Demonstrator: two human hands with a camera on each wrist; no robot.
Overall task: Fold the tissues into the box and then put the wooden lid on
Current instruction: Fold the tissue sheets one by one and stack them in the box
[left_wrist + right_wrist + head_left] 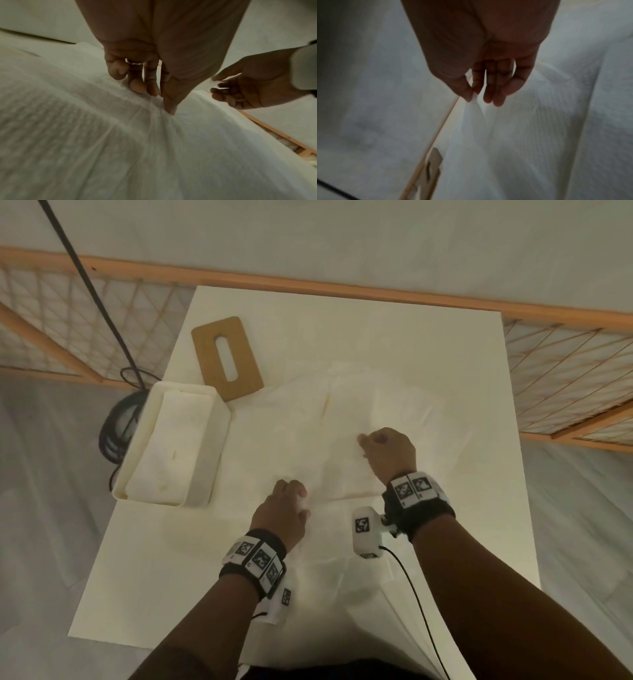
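**At the white table, both hands pinched a spread tissue**

Across the middle of a white table (496,371), a large white tissue sheet (342,412) lay spread and creased as a person worked it with two bare hands. The left hand (286,508) came down on the sheet's near edge, thumb and fingers (137,85) gathering a small ridge of paper between them, as the left wrist view showed. The right hand (387,451) was set farther up the sheet and to the right, its thumb and forefinger closed on a raised fold of tissue, while the other fingers (494,94) hung straight beside the pinch, as seen from the right wrist. The two hands were apart, each with its own hold on the same sheet.

At the table's left edge stood the open white box (219,440), a folded tissue (171,446) already lying flat inside it. Just beyond the box, flat on the table, lay the wooden lid (246,368) with its slot-shaped opening, its near corner touching or overlapping the sheet's far left edge. A dark cable (92,289) ran down to a coil on the floor beside the box
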